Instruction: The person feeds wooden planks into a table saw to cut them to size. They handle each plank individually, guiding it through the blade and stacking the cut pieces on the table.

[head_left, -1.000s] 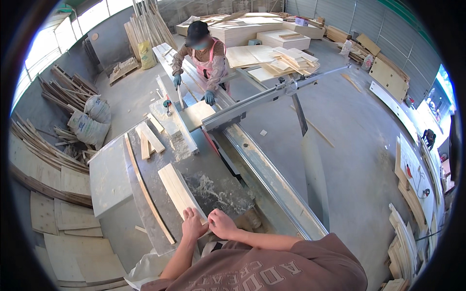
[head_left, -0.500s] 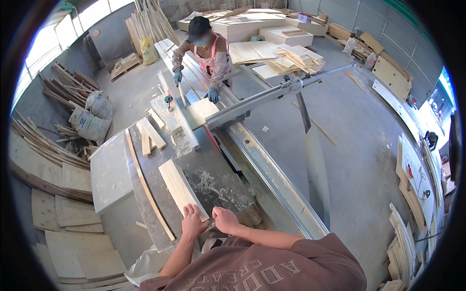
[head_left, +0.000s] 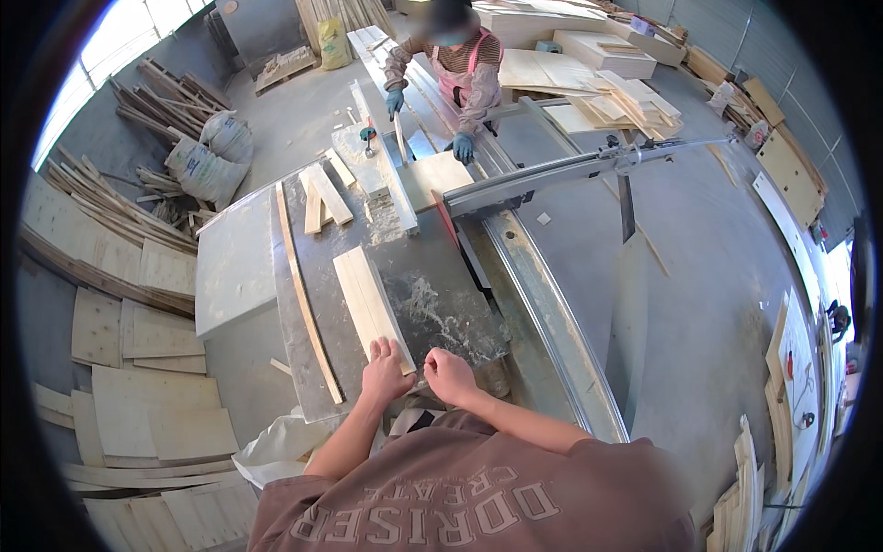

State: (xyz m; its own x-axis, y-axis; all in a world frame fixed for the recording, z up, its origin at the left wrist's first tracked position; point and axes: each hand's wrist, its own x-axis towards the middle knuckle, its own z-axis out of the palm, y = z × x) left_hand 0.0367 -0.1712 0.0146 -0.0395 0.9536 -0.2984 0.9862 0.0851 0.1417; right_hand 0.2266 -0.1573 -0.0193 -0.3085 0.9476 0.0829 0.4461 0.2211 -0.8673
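One left hand (head_left: 388,373) lies over near end of pale wooden strips (head_left: 370,293), palm down, unclenched; one right hand (head_left: 449,375) curls just beside, cannot tell whether gripping.

Premises: woodworking workshop. Evidence: large machine table (head_left: 319,281) with metal fence (head_left: 543,176) and long rail (head_left: 556,322), surface streaked with pale dust (head_left: 428,299); plywood sheets (head_left: 161,409) lying in stacks along left side; long timber strips (head_left: 170,97) piled near wall (head_left: 83,138); stuffed sacks (head_left: 207,170) beside them; plain grey floor (head_left: 708,304); co-worker (head_left: 460,60) in pink apron (head_left: 451,87) and gloves (head_left: 463,147) at far end of machine
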